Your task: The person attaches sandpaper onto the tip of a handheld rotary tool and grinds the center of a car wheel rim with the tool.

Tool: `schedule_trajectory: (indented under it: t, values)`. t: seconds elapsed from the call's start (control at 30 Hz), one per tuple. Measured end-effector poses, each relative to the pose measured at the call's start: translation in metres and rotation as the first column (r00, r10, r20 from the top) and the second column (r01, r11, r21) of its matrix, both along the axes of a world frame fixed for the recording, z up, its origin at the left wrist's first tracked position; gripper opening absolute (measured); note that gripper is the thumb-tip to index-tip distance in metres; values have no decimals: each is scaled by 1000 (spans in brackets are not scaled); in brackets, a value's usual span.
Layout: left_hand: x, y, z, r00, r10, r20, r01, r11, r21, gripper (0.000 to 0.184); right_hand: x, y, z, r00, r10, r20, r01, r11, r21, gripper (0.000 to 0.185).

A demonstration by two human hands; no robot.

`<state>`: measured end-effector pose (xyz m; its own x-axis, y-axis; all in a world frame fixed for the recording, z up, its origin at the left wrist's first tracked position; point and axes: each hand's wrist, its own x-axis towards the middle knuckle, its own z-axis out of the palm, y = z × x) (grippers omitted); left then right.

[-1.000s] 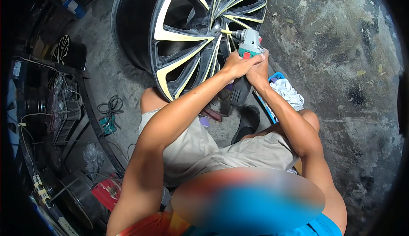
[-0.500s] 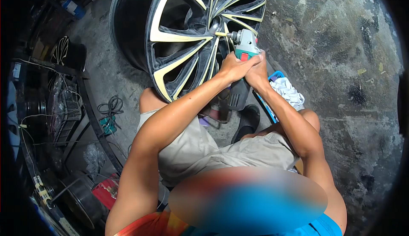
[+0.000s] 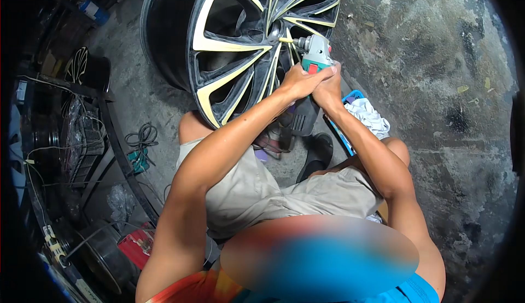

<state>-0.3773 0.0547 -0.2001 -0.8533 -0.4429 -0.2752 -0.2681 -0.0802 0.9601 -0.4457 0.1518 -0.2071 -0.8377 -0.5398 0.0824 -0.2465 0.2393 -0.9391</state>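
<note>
A black alloy wheel rim [image 3: 229, 46] with pale yellow spoke faces stands tilted in front of my knees. My left hand [image 3: 301, 82] and my right hand [image 3: 328, 87] are both closed around a grey and teal angle grinder [image 3: 316, 52]. The left thumb lies across near its red switch. From the grinder's head a spindle with a small pale tip [image 3: 285, 40] points left at the rim's centre, close to the hub. Whether the tip touches the metal I cannot tell. The hands hide most of the grinder's body.
A blue basket [image 3: 356, 95] with white cloth [image 3: 367, 117] sits by my right leg. On the left are a coiled cable [image 3: 141, 136], a metal rack bar [image 3: 117, 139], a red box [image 3: 136, 243], a power strip [image 3: 53, 243] and another rim [image 3: 87, 68].
The grinder's tip has shifted slightly up and to the right near the hub. Both hands keep their hold, and the wheel rim stays almost where it was.
</note>
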Motion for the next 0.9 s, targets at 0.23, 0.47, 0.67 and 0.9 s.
schedule_trajectory:
  t: [0.23, 0.47, 0.67, 0.9]
  values:
    - [10, 1, 5, 996, -27, 86, 32, 998, -52, 62, 3, 3, -17, 996, 52, 79, -49, 998, -35, 61]
    - [8, -1, 7, 996, -6, 87, 15, 994, -111, 63, 2, 2, -17, 994, 64, 94, -58, 996, -67, 60]
    - [2, -2, 5, 1000, -28, -7, 28, 1000, 2, 64, 7, -1, -4, 1000, -10, 17, 11, 998, -58, 60]
    - [12, -1, 12, 995, -47, 89, 49, 999, -23, 63, -2, -1, -28, 990, 90, 108, -83, 994, -76, 65]
